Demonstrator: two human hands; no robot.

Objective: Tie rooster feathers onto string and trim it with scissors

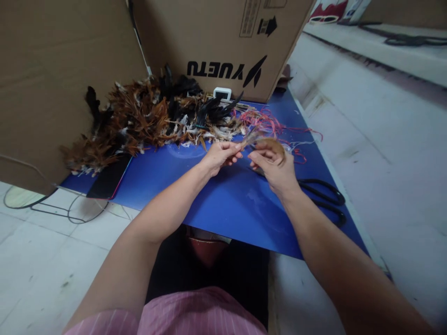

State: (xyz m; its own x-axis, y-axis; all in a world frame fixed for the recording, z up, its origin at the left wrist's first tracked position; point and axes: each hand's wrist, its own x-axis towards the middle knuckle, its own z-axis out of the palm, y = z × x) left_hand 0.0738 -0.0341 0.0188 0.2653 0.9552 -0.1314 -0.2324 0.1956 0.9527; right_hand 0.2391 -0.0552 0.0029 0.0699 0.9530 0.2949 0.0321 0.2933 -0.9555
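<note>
Over the blue tabletop my two hands are close together. My left hand pinches the base of a small bunch of feathers, blurred by motion, whose tips point up and right. My right hand is closed, with a brown feather curving over its fingers; its grip is partly hidden. Behind them lies a long heap of brown, black and white feathers. Pink string is tangled just beyond my right hand. Black-handled scissors lie under my right wrist, blades mostly hidden.
Large cardboard boxes stand behind and left of the feathers. A small white device with a dark screen leans near the box. A black flat item lies at the table's left edge. A wall runs along the right.
</note>
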